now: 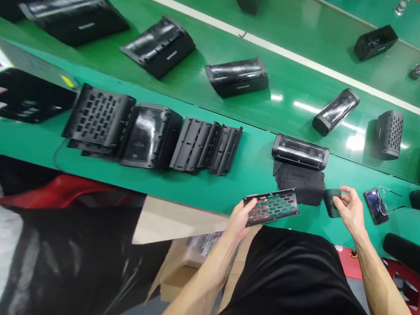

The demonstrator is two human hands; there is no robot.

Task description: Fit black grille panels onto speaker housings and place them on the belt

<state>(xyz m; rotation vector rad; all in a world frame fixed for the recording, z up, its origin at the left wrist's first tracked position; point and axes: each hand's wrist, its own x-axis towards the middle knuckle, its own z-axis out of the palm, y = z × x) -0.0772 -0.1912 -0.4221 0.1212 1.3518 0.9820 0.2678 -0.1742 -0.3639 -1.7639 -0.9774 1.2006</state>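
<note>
My left hand (241, 216) grips one end of a black slotted grille panel (274, 207), tilted just over the table's near edge. Between thumb and fingers, my right hand (351, 210) pinches a dark, slightly curved sheet (331, 202), perhaps of the same cloth as the pile beside it. That pile of black cloth pieces (300, 184) lies on the green table, left of my right hand. Right behind the pile sits a black speaker housing (300, 152) with a shiny mesh front. The grille panel and the sheet are apart.
Stacked grille panels (97, 119) and a larger speaker housing (152, 135) stand on the left. Eyeglasses lie over a phone (376, 206) to the right. Several speaker housings (238, 76) rest on the green conveyor (289, 103) behind. Below the table is an open cardboard box (177, 273).
</note>
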